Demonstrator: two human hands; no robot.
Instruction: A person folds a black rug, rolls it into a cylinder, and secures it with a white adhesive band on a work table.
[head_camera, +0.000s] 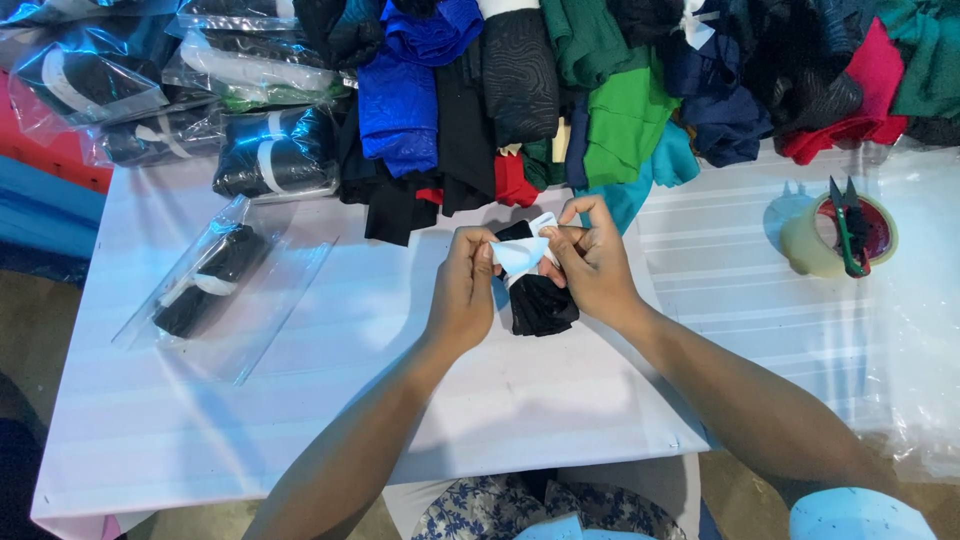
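Head view: both hands work above the white table (300, 400). Left hand (462, 290) has its fingers closed around a rolled black cloth (540, 303), steadying it upright-ish off the surface. Right hand (592, 262) pinches a white paper band (522, 255) against the roll's top, fingertips closed on it, apparently to keep it taut. Bagged black roll (210, 280) lies left; heap of coloured fabrics (560, 80) behind; tape roll with snips (845, 235) right.
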